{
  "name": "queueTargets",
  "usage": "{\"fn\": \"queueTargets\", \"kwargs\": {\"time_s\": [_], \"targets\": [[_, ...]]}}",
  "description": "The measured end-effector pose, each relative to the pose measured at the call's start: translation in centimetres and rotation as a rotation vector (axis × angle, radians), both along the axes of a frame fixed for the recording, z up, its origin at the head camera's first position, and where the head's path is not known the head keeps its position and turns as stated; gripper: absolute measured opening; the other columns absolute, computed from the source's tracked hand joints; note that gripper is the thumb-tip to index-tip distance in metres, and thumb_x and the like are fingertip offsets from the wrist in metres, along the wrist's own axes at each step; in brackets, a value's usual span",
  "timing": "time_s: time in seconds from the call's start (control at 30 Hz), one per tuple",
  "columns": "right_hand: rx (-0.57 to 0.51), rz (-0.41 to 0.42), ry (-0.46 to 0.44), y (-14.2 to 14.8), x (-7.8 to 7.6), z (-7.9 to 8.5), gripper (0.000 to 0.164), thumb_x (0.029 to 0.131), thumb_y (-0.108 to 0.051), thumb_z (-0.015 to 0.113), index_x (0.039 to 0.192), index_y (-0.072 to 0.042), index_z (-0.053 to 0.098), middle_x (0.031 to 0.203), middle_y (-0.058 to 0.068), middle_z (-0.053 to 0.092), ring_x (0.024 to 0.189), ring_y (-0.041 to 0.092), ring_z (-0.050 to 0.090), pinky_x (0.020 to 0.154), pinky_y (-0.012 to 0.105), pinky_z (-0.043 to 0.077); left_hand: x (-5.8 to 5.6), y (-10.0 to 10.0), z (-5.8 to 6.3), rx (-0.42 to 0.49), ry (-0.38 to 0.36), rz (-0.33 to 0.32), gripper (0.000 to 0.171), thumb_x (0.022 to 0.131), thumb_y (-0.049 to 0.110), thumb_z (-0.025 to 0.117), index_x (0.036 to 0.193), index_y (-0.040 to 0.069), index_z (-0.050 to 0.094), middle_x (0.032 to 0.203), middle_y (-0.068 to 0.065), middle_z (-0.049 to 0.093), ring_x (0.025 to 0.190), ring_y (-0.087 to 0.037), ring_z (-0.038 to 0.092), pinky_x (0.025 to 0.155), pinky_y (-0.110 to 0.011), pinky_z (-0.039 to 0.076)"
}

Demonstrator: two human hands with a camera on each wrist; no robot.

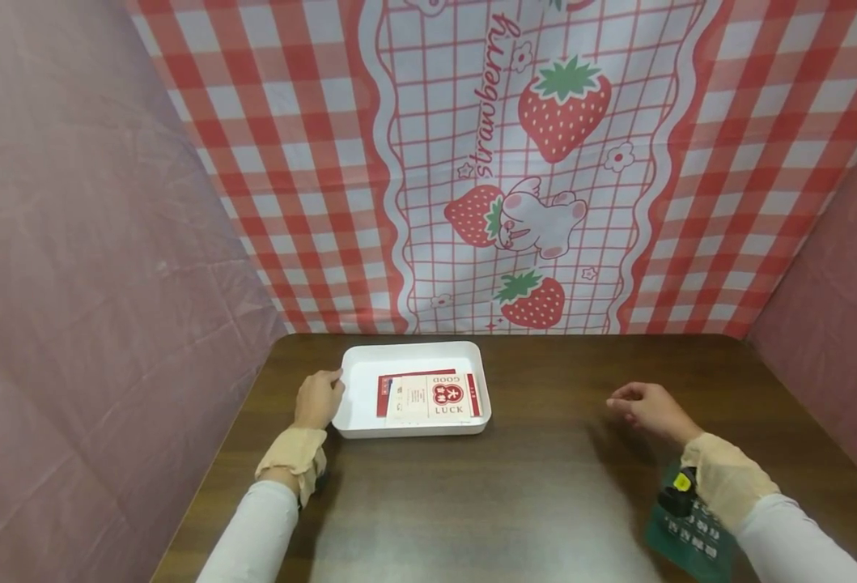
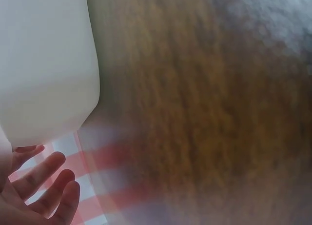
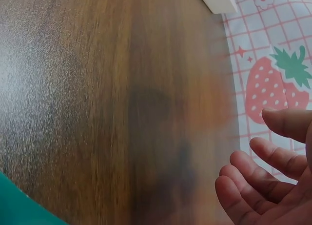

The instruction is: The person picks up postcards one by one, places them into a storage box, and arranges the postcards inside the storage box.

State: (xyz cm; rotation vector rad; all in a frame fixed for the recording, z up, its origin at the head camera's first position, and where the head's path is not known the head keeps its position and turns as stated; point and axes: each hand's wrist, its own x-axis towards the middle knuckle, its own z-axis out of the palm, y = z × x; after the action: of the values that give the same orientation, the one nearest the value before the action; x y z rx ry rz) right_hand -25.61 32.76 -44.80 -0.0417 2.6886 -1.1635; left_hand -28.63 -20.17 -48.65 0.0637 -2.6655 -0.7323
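Observation:
A shallow white tray sits on the left half of the table. Lying in it are a cream card printed "GOOD LUCK" and a red piece partly under the card. My left hand is at the tray's left end, with thumb and forefinger at the rim; the left wrist view shows the other fingers loosely bent beyond the tray wall, which hides part of the grip. Over the right side of the table, my right hand hangs with loosely bent fingers and holds nothing.
Beneath the right forearm lies a green packet with pale print, partly covered by the arm. A red-checked strawberry cloth hangs behind the brown table. Pink cloth closes off the left and right sides.

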Motion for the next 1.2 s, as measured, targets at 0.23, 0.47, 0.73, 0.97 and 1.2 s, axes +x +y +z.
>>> {"fn": "queueTargets", "kwargs": {"time_s": [0.23, 0.47, 0.73, 0.97, 1.2], "targets": [[0.001, -0.006, -0.023, 0.7, 0.2, 0.2, 0.051, 0.086, -0.037, 0.056, 0.113, 0.006, 0.052, 0.099, 0.022, 0.058, 0.082, 0.023, 0.056, 0.072, 0.034, 0.051, 0.0, 0.0, 0.0, 0.0, -0.019, 0.008, 0.03, 0.08, 0.013, 0.056, 0.108, 0.011, 0.067, 0.106, -0.014, 0.067, 0.094, -0.038, 0.062, 0.077, -0.049, 0.048], [0.021, 0.0, -0.013, 1.8, 1.1, -0.2, 0.052, 0.085, -0.038, 0.057, 0.111, 0.006, 0.053, 0.092, 0.018, 0.059, 0.079, 0.022, 0.055, 0.069, 0.033, 0.051, 0.0, 0.1, 0.4, -0.014, -0.012, -0.018, 0.03, 0.08, 0.013, 0.056, 0.108, 0.009, 0.067, 0.105, -0.015, 0.067, 0.091, -0.038, 0.063, 0.075, -0.048, 0.048], [0.045, 0.006, -0.002, 3.6, 1.9, -0.4, 0.059, 0.084, -0.044, 0.056, 0.116, 0.005, 0.051, 0.105, 0.019, 0.059, 0.088, 0.024, 0.058, 0.074, 0.036, 0.053, -0.2, 0.2, 0.1, 0.002, -0.059, -0.011, 0.03, 0.081, 0.014, 0.055, 0.109, 0.011, 0.066, 0.107, -0.013, 0.067, 0.09, -0.037, 0.063, 0.073, -0.048, 0.048], [0.153, 0.024, 0.013, 4.3, 2.5, -0.5, 0.06, 0.082, -0.047, 0.058, 0.114, 0.004, 0.052, 0.105, 0.02, 0.06, 0.087, 0.023, 0.057, 0.069, 0.033, 0.05, -0.4, 0.1, -0.8, -0.006, -0.007, -0.006, 0.029, 0.08, 0.014, 0.056, 0.106, 0.011, 0.068, 0.104, -0.014, 0.068, 0.09, -0.037, 0.064, 0.073, -0.048, 0.049], [0.187, 0.042, -0.004, 4.8, 2.2, 0.1, 0.062, 0.082, -0.045, 0.058, 0.115, 0.007, 0.051, 0.105, 0.022, 0.06, 0.089, 0.024, 0.059, 0.068, 0.034, 0.05, -0.2, -0.1, -0.4, 0.007, 0.008, 0.008, 0.029, 0.08, 0.014, 0.056, 0.106, 0.01, 0.068, 0.104, -0.015, 0.067, 0.091, -0.039, 0.063, 0.073, -0.049, 0.049]]}}
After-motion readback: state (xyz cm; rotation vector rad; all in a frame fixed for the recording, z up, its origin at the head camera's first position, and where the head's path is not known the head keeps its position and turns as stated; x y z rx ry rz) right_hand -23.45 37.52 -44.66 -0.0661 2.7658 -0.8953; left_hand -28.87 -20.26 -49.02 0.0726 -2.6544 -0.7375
